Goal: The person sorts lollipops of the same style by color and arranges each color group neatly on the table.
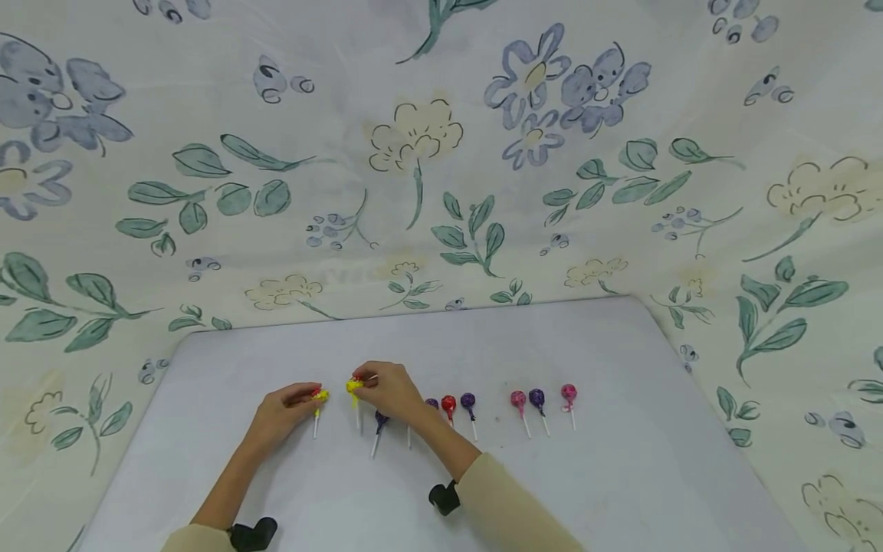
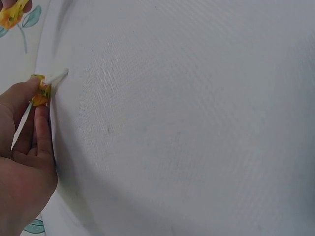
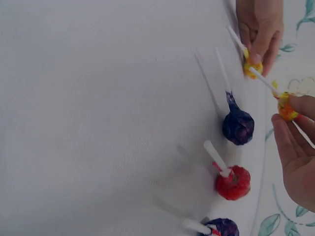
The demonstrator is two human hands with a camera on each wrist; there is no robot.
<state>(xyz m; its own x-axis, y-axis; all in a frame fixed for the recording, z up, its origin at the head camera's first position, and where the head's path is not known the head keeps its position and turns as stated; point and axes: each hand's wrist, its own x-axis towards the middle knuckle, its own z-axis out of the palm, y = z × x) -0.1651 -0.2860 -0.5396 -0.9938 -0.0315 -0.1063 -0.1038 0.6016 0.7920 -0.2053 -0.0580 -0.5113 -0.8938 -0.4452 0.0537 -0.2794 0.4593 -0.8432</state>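
Observation:
In the head view my left hand (image 1: 279,414) pinches a yellow-wrapped lollipop (image 1: 320,395) by its head, the white stick pointing toward me. To its right, my right hand (image 1: 393,391) pinches another yellow lollipop (image 1: 355,386) between thumb and fingers. A dark purple lollipop (image 1: 382,418) lies just below the right hand. The right wrist view shows both yellow lollipops in the fingers, above a purple lollipop (image 3: 238,127) and a red lollipop (image 3: 233,182). A thin white strip shows beside the fingers in each wrist view; I cannot tell what it is.
Right of my hands, purple and red lollipops (image 1: 448,403) lie in a row, partly behind my right forearm. Farther right lie a pink lollipop (image 1: 518,399), a purple one and another pink one. The white table (image 1: 655,429) borders a floral cloth (image 1: 483,253).

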